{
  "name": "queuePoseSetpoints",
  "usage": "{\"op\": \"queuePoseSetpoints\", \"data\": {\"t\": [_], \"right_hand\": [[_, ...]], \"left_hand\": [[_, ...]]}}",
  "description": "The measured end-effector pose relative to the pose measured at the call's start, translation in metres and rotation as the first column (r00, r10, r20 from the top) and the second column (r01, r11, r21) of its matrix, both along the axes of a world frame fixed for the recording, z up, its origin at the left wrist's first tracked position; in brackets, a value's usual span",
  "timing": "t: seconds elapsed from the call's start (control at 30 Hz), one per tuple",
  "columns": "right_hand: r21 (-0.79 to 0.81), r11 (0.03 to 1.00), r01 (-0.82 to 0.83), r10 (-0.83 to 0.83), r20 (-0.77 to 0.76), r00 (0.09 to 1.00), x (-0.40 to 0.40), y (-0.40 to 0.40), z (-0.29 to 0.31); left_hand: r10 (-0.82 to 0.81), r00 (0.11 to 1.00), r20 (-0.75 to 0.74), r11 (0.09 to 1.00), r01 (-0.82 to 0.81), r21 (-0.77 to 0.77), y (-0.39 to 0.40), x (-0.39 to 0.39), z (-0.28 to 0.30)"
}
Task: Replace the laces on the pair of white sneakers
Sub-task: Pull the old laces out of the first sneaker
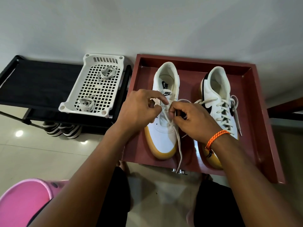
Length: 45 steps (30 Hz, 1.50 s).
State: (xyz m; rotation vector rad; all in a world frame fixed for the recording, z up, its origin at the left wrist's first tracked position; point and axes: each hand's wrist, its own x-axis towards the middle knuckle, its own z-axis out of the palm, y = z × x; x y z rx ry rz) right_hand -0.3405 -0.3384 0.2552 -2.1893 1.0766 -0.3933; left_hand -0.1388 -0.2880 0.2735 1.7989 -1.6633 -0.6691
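Left sneaker [164, 112]: "NIKE" with swoosh, black print on the white tongue label [167, 93]; "NIKE" with swoosh again, black, on the insole [165, 84] at the heel. Right sneaker [218, 102]: black swoosh on the side, no lettering.

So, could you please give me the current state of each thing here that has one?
left sneaker: mostly unlaced, lace loose over the toe.
right sneaker: fully laced, ends untied.
left hand: pinching the lace.
right hand: pinching the same lace.
laces in white basket: two coiled bundles, untouched.
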Motion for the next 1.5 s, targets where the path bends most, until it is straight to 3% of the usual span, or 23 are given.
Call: {"op": "queuePoseSetpoints", "data": {"t": [0.17, 0.3, 0.37, 0.47, 0.6, 0.7, 0.93, 1.0, 1.13, 1.23, 1.33, 1.5], "right_hand": [[-0.007, 1.000, 0.002, -0.002, 0.007, 1.000, 0.000, 0.000, -0.001], [-0.012, 1.000, 0.006, -0.006, 0.007, 1.000, 0.000, 0.001, -0.001], [-0.015, 1.000, 0.010, -0.010, 0.009, 1.000, 0.001, 0.001, 0.000], [-0.014, 1.000, 0.017, -0.017, 0.011, 1.000, 0.000, 0.002, 0.000], [-0.008, 1.000, 0.013, -0.013, 0.000, 1.000, 0.002, 0.002, 0.000], [-0.011, 1.000, 0.017, -0.017, 0.007, 1.000, 0.003, 0.002, 0.000], [0.009, 0.999, 0.041, -0.041, 0.015, 0.999, 0.001, 0.002, 0.000], [0.007, 0.999, 0.038, -0.038, 0.015, 0.999, 0.001, 0.003, 0.000], [-0.009, 1.000, 0.026, -0.026, 0.013, 1.000, 0.000, 0.002, 0.002], [-0.002, 1.000, 0.015, -0.015, 0.008, 1.000, 0.000, 0.000, 0.001], [0.000, 1.000, 0.012, -0.012, 0.016, 1.000, 0.001, 0.000, 0.000], [0.019, 1.000, 0.015, -0.016, 0.020, 1.000, 0.001, 0.001, 0.000]], "left_hand": [[-0.183, 0.983, 0.029, 0.956, 0.171, 0.237, 0.001, -0.011, -0.002], [-0.107, 0.980, 0.166, 0.987, 0.084, 0.140, -0.004, -0.010, -0.010], [-0.071, 0.992, 0.103, 0.994, 0.061, 0.095, -0.006, -0.001, -0.010], [-0.172, 0.983, 0.063, 0.973, 0.159, 0.168, -0.003, 0.002, -0.006], [-0.237, 0.960, 0.151, 0.944, 0.191, 0.269, -0.001, -0.009, -0.008], [-0.220, 0.946, 0.237, 0.962, 0.171, 0.212, -0.002, -0.010, -0.010], [0.072, 0.974, 0.216, 0.996, -0.061, -0.061, -0.005, 0.017, -0.013], [0.053, 0.982, 0.181, 0.996, -0.039, -0.080, -0.005, 0.016, -0.011], [-0.198, 0.979, 0.050, 0.972, 0.189, 0.138, -0.003, 0.002, -0.009], [-0.246, 0.967, 0.066, 0.949, 0.226, 0.222, -0.003, -0.008, -0.013], [-0.167, 0.973, 0.160, 0.979, 0.144, 0.145, -0.002, -0.006, -0.012], [0.092, 0.992, 0.091, 0.995, -0.094, 0.019, -0.005, 0.015, -0.008]]}}
